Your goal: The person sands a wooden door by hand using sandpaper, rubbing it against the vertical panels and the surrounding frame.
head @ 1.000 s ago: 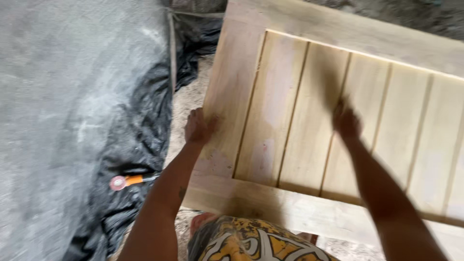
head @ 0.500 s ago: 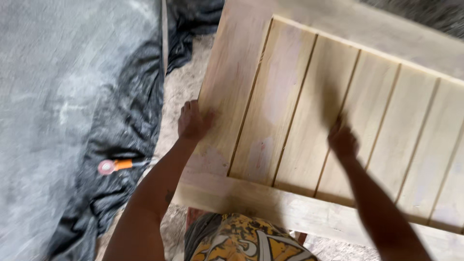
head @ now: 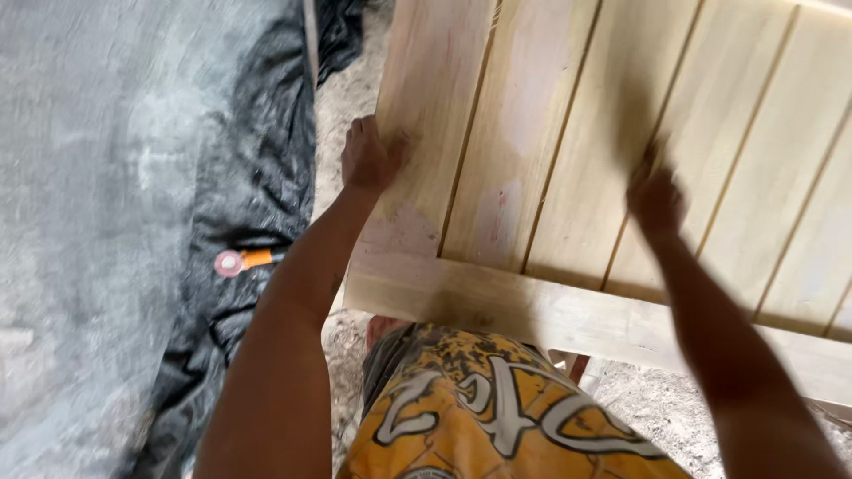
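Dusty ground (head: 351, 98) carries a black plastic sheet (head: 257, 151), on which lies an orange-handled tool (head: 244, 261).

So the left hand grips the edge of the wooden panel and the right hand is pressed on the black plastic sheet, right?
Not quite. The head view shows the right hand on the wooden panel too, on its grooved boards. The black plastic sheet lies on the ground beyond the left hand, untouched.

Both arms out, left hand (head: 371, 158) gripping, right hand (head: 655, 200) blurred.
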